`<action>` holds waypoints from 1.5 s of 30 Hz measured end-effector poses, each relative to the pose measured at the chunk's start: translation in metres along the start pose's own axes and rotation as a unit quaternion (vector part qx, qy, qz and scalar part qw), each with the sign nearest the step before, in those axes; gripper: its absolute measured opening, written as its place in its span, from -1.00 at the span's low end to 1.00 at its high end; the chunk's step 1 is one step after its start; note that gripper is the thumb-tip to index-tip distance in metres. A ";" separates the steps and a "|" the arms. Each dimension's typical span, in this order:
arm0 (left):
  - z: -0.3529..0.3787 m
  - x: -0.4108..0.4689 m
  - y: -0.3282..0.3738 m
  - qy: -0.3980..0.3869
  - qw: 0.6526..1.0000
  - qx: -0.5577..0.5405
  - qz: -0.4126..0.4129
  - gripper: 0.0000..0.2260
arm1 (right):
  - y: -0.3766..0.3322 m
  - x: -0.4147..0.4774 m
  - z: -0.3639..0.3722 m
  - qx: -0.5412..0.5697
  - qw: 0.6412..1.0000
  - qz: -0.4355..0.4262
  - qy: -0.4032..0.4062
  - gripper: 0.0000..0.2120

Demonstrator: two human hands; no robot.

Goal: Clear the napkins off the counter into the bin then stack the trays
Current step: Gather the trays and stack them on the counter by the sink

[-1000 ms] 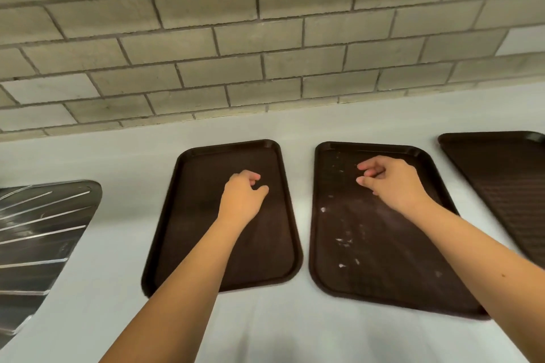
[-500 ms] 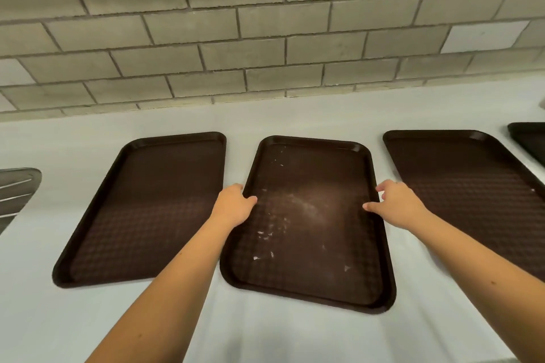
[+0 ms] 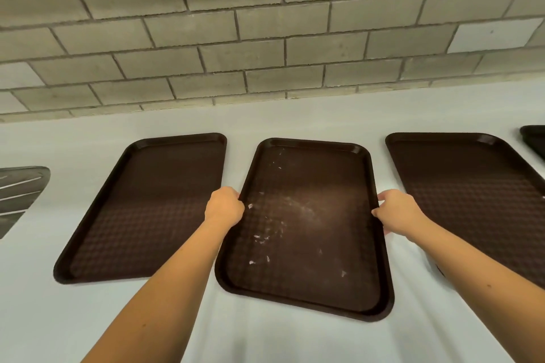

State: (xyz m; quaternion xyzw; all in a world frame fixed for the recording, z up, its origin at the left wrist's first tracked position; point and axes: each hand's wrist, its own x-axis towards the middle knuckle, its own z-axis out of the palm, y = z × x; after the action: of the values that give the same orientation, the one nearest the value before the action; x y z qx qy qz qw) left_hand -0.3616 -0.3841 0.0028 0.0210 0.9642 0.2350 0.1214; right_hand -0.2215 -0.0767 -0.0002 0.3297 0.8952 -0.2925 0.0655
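Observation:
Three dark brown trays lie side by side on the pale counter (image 3: pixel 265 339). The middle tray (image 3: pixel 309 283) carries white crumbs and smears. My left hand (image 3: pixel 224 206) is closed on its left rim, and my right hand (image 3: pixel 396 211) is closed on its right rim. The left tray (image 3: pixel 147 209) and the right tray (image 3: pixel 477 194) lie flat and untouched. No napkins or bin are in view.
A corner of a fourth dark tray (image 3: pixel 535 138) shows at the far right edge. A ribbed steel drainboard (image 3: pixel 17 194) sits at the far left. A grey brick wall (image 3: pixel 265 32) rises behind the counter.
My hands moved from hovering over two trays to the two long rims of the middle tray and closed on them. The view shifted right.

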 end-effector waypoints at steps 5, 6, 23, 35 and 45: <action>-0.014 -0.001 -0.003 0.014 0.999 -0.025 0.016 -0.84 | -0.015 0.002 -0.018 0.015 0.999 0.008 0.028 -0.77; -0.019 -0.001 -0.005 0.016 0.999 -0.035 0.017 -0.86 | -0.022 0.000 -0.022 0.025 0.999 0.007 0.030 -0.76; -0.179 0.037 -0.131 0.121 0.978 -0.168 0.000 -0.83 | -0.216 -0.016 0.005 0.136 0.985 -0.101 0.043 -0.79; -0.215 0.073 -0.243 0.117 0.975 -0.182 -0.050 -0.94 | -0.301 -0.014 0.103 0.162 0.982 -0.094 0.005 -0.77; -0.185 0.091 -0.279 0.076 0.987 -0.130 -0.048 -0.72 | -0.298 -0.014 0.147 0.113 0.991 -0.072 0.000 -0.77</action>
State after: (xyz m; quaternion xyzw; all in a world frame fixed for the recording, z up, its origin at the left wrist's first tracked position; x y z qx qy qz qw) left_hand -0.4909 -0.7059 0.0138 -0.0594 0.9318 0.3529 0.0602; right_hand -0.4094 -0.3499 0.0272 0.2694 0.8780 -0.3955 0.0068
